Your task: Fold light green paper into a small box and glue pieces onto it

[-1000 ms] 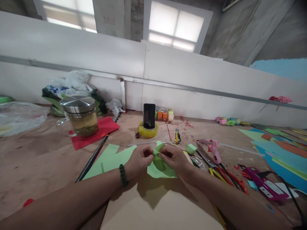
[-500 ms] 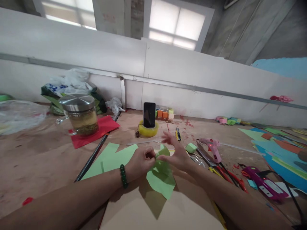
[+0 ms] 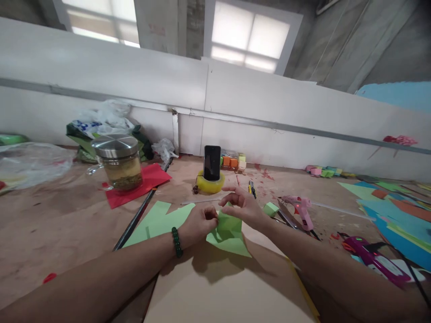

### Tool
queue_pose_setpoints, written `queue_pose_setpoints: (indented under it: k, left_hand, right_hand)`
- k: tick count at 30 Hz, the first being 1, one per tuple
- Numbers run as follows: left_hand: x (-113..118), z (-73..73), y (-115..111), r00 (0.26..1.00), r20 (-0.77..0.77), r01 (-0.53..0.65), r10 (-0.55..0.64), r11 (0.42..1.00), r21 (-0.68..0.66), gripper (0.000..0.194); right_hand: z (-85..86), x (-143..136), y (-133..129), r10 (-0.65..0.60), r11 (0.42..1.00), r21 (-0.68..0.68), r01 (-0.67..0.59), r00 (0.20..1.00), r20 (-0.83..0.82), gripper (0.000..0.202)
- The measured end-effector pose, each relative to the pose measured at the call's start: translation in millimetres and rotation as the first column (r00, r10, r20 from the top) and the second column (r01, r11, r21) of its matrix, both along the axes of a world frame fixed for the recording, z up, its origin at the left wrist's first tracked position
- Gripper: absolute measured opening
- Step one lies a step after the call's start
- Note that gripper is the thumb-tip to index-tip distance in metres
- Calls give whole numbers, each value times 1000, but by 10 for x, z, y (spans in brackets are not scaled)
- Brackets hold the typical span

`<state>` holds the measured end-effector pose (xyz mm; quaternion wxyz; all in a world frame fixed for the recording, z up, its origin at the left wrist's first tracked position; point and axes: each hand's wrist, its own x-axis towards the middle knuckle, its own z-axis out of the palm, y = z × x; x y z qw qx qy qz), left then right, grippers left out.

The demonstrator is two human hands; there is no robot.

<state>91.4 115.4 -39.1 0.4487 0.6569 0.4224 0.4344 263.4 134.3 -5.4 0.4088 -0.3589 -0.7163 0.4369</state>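
A folded light green paper is held up above a pale board in front of me. My left hand, with a dark green bead bracelet at the wrist, pinches the paper's left edge. At the paper's upper right is my right hand, its thumb at the top edge and its fingers curved and apart from the thumb. Flat green sheets lie left of the board, partly behind my left hand. A small green paper box sits just beyond my right wrist.
A phone stands in a yellow tape roll. At left, a lidded glass mug rests on red paper. To the right are a pink glue gun, a purple tool and coloured sheets.
My right hand has moved its fingers down and inward, closer to the paper. The green paper's lower part has tilted up and turned to the right. The view has shifted slightly.
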Motion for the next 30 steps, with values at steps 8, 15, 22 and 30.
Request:
queue_pose_setpoints:
  k: [8, 15, 22, 30]
  left_hand:
    - [-7, 8, 15, 1000, 25, 14, -13, 999, -47, 7]
    - [-28, 16, 32, 993, 117, -12, 23, 995, -97, 2]
    - [-18, 68, -14, 983, 181, -6, 26, 994, -110, 12]
    - [-85, 106, 10, 905, 409, -23, 122, 971, -238, 48]
  right_hand:
    - [-33, -109, -46, -56, 983, 181, 29, 988, 145, 29]
    - [42, 8, 75, -51, 997, 40, 59, 982, -183, 50]
    - [-78, 24, 107, 87, 995, 44, -95, 985, 151, 42]
    - [-97, 7, -68, -273, 731, 653, 197, 962, 16, 17]
